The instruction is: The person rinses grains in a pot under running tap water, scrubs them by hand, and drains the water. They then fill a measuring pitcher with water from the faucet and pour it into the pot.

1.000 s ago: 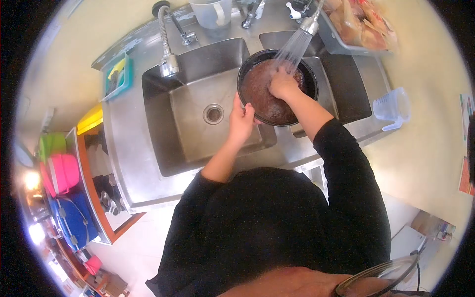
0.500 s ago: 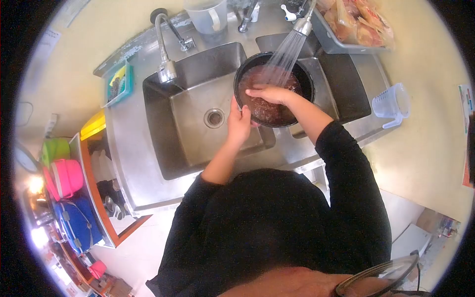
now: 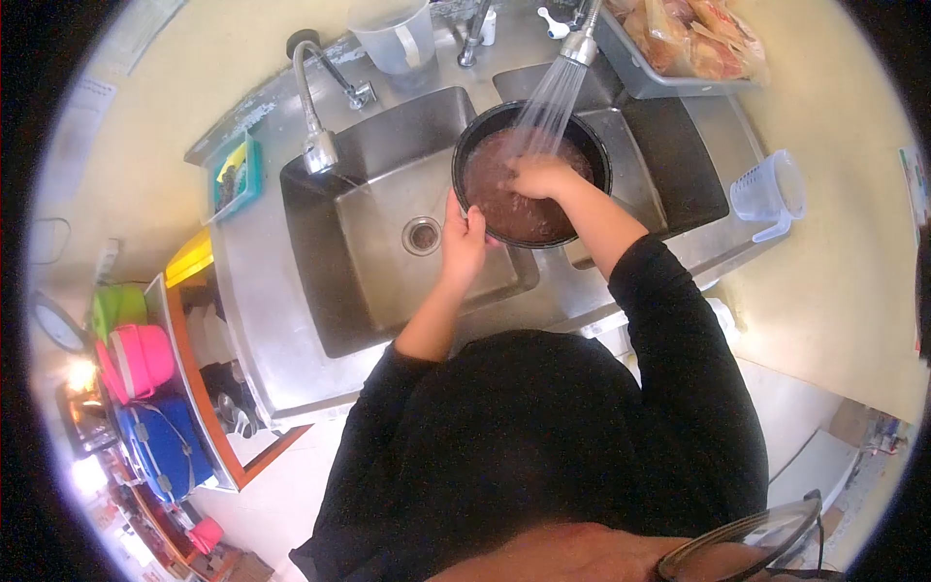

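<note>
Along the back of the stainless-steel sink bench (image 3: 267, 306) — left to right: curved silver faucet with a flexible neck (image 3: 318, 153), frosted plastic pitcher with a handle (image 3: 393, 41), silver spray faucet (image 3: 580, 47) running, grey plastic tub (image 3: 669, 85). Teal plastic basket (image 3: 252, 179) at the left end, clear plastic measuring jug (image 3: 766, 194) at the right edge. Pink box (image 3: 143, 361) and blue box (image 3: 167, 446) off the bench, lower left. Spray of water (image 3: 545, 109) falls across the far side of the bowl and partly hides it; right forearm covers part of the near right rim.

Grey tub holds clear plastic bags of pale pinkish pieces (image 3: 690, 44). Round black bowl (image 3: 605, 160) sits over the divider between the two basins, part filled with reddish-brown liquid (image 3: 524, 218); what lies under the surface can't be made out.

Left hand (image 3: 464, 242) grips the bowl's near left side, thumb up by the rim, other fingers partly hidden against the wall. Right hand (image 3: 543, 178) reaches in over the near right rim, fingers bent, tips at the liquid — can't tell whether they hold anything.
</note>
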A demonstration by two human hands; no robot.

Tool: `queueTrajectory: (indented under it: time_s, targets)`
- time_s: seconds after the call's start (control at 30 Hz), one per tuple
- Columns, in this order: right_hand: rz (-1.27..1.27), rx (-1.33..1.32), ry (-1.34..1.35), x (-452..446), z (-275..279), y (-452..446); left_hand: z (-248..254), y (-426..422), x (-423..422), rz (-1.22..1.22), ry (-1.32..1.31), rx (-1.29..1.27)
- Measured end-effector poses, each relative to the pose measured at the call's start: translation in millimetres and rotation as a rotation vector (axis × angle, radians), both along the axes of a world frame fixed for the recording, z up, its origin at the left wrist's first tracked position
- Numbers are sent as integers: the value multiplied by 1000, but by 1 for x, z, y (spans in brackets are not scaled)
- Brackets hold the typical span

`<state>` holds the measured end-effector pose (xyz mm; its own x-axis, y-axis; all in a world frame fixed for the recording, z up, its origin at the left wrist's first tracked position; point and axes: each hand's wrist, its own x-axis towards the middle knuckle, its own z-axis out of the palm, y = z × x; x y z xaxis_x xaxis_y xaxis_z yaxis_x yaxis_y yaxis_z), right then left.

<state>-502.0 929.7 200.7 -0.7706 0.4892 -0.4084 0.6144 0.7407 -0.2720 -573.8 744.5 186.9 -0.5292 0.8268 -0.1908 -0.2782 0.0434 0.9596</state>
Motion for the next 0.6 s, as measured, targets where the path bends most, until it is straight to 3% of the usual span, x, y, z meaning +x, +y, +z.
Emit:
queueTrajectory:
  time_s: [0.13,0.23,0.33,0.43,0.53,0.6]
  targets:
    - [-211,-13,23,-2,16,-3,2,-1,0,-14,6,-11]
    - [-264,297,351,-1,21,-12,2,1,2,19,-5,4]
    - [-103,519,804,-1,-3,6,-1,1,1,9,19,1]
    - [-154,170,999,4,4,2,4,0,1,-10,-9,36]
    - [-418,-439,1105,0,-1,12,1,0,0,-20,23,34]
    - [-603,-695,1067,1,15,14,1,0,1,-9,22,45]
